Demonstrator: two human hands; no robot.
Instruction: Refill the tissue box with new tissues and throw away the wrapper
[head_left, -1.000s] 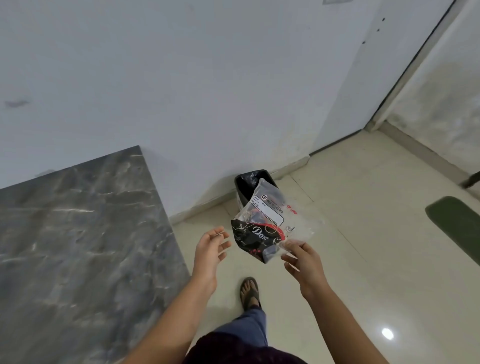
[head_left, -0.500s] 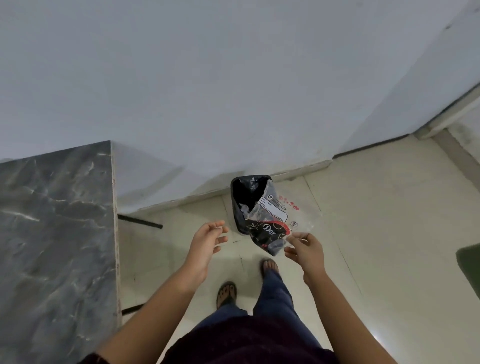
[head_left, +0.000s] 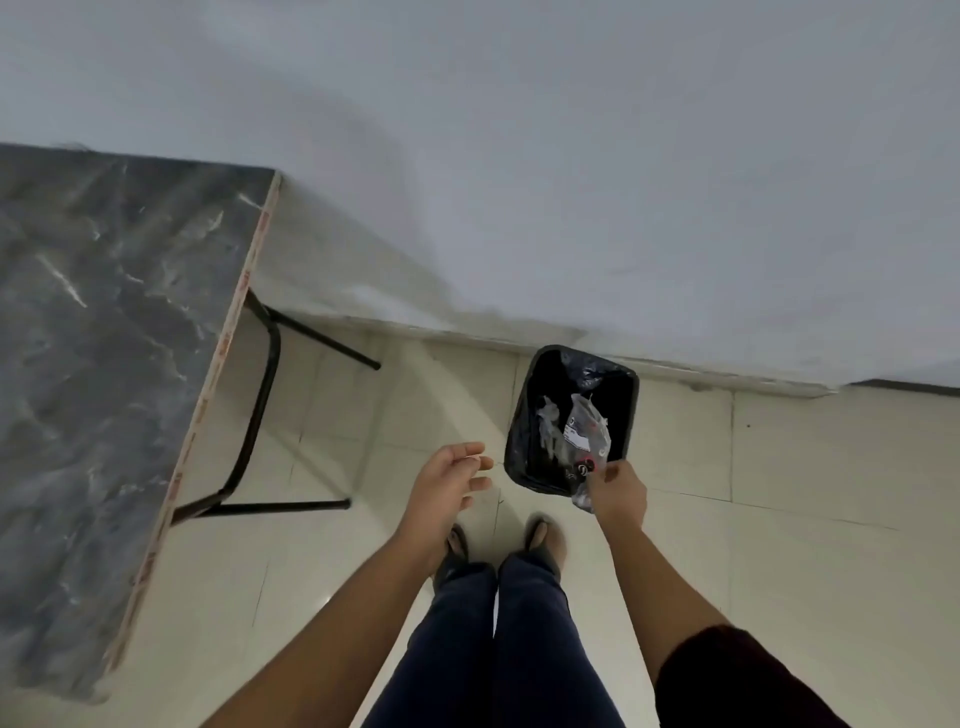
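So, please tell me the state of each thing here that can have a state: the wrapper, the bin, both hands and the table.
wrapper: crumpled, pinched at its lower end, hanging into the bin's mouth
bin: open, black liner inside, some pale rubbish already in it
right hand: closed on the wrapper
left hand: open, holding nothing
table: standing by the wall

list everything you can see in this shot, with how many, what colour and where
Bin: one, black with a black liner, on the floor by the wall.
Wrapper: one, clear plastic with dark print, over the bin mouth, pinched by the right hand.
Other crumpled plastic: pale, inside the bin; count unclear.
Table: one, dark grey marble-look top, black legs, at left.
Floor: cream tiles.
Wall: white.
Left hand: open, empty.
Right hand: at the bin's near rim.
Legs: two, dark blue trousers, sandals.
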